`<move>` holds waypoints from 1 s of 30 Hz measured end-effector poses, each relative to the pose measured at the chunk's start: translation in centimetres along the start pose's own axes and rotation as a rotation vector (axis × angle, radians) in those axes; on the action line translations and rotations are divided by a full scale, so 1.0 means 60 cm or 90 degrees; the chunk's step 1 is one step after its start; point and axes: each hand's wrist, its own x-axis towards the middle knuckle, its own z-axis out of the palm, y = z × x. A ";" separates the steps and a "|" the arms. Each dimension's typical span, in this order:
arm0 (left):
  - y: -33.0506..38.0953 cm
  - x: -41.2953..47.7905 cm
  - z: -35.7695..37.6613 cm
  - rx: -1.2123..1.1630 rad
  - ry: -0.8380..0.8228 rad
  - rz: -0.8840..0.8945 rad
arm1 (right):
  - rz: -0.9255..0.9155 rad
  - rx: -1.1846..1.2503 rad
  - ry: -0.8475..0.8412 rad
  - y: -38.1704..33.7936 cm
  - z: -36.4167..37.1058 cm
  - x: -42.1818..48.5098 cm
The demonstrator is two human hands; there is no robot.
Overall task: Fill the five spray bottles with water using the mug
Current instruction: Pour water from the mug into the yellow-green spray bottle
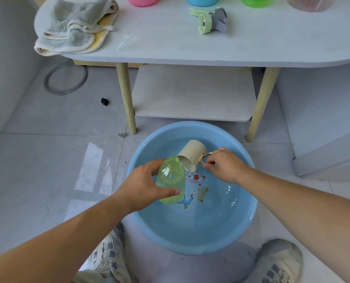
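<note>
My left hand (147, 186) grips a clear green bottle (171, 180) with no cap, held upright over the blue basin (249, 217) of water. My right hand (223, 165) pinches the ring handle of a beige mug (192, 155). The mug is tipped with its mouth down against the bottle's neck. A green spray head (204, 22) lies on the white table (170, 45). Along the table's far edge stand a pink bottle (143, 1), a blue bottle (202, 1), a green bottle (257, 1) and a pale bottle (311, 4), all cut off by the frame.
A folded grey and yellow towel (74, 27) lies on the table's left end. The table has wooden legs (127, 99) and a lower shelf (192, 94). On the tiled floor are a hose ring (65, 80) and a small black cube (105, 101). My shoes (108, 256) flank the basin.
</note>
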 end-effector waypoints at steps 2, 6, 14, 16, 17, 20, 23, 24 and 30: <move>0.001 0.000 -0.002 -0.012 0.004 0.003 | -0.006 -0.001 0.005 -0.004 0.004 -0.002; 0.005 -0.005 -0.006 -0.024 0.010 0.009 | 0.022 0.017 -0.006 -0.015 0.002 -0.004; 0.024 -0.022 -0.026 -0.017 0.026 0.037 | 0.099 0.222 0.101 -0.051 -0.090 -0.031; 0.035 -0.025 -0.035 -0.013 0.030 0.044 | 0.097 0.230 0.119 -0.063 -0.131 -0.046; 0.040 -0.025 -0.039 -0.010 0.032 0.044 | 0.100 0.233 0.131 -0.067 -0.152 -0.053; 0.065 -0.030 -0.051 -0.001 0.051 0.052 | 0.094 0.251 0.173 -0.093 -0.217 -0.091; 0.090 -0.040 -0.058 -0.006 0.066 0.074 | 0.056 0.245 0.217 -0.118 -0.272 -0.135; 0.097 -0.043 -0.060 -0.008 0.070 0.083 | 0.048 0.243 0.241 -0.127 -0.289 -0.151; 0.143 -0.067 -0.063 -0.002 0.072 0.124 | -0.033 0.235 0.329 -0.184 -0.344 -0.233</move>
